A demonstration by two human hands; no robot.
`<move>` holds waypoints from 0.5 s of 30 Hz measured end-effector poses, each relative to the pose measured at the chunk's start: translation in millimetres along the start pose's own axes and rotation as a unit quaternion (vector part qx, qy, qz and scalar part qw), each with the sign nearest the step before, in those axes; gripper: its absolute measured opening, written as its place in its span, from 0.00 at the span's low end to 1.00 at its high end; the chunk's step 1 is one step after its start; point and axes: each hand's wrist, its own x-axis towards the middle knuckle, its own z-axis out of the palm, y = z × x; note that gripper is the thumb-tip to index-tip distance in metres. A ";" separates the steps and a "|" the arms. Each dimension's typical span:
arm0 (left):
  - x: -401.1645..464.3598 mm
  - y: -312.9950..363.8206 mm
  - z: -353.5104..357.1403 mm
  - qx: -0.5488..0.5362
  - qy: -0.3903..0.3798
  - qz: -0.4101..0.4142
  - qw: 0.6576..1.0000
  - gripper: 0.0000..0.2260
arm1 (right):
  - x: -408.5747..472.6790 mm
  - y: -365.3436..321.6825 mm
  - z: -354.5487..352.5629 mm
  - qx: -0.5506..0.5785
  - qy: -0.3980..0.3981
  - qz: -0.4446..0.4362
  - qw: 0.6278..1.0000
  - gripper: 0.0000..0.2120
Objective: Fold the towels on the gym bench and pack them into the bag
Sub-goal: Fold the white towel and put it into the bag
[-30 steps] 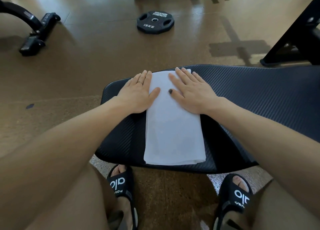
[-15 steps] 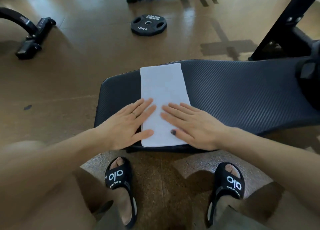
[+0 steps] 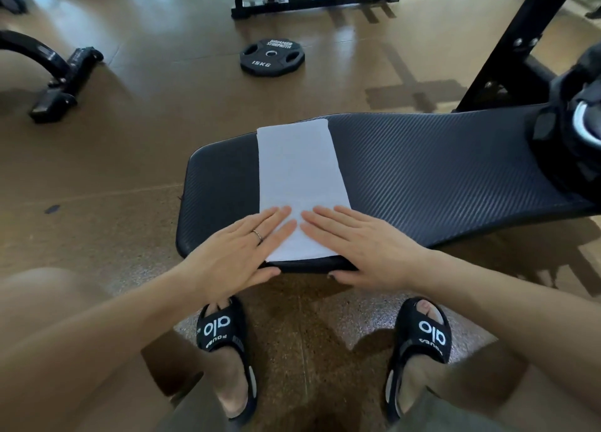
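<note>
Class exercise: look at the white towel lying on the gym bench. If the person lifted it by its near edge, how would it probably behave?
The white towel would probably droop, since it lies thin and flat, following the gym bench. It looks light, being a narrow folded strip. It might slide or unfold if tugged: the left hand and right hand press only its near end.

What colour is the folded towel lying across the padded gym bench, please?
White, plain with no pattern; the folded towel shows best in the head view.
</note>
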 end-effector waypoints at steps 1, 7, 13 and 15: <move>0.4 -1.4 0.1 0.012 0.007 0.001 1.000 0.34 | -0.6 1.8 0.7 0.002 0.000 0.003 1.000 0.43; 6.9 -7.4 -12.6 -0.024 0.054 0.022 0.998 0.29 | 1.3 1.5 -6.2 0.044 0.016 0.018 0.999 0.38; 14.7 -13.9 -19.3 -0.043 0.048 0.037 0.997 0.22 | 7.6 9.6 -10.8 0.050 0.031 0.027 0.998 0.35; 15.1 -9.5 -17.4 -0.022 0.053 0.039 0.998 0.20 | 9.4 9.2 -9.8 0.057 0.049 0.023 0.997 0.33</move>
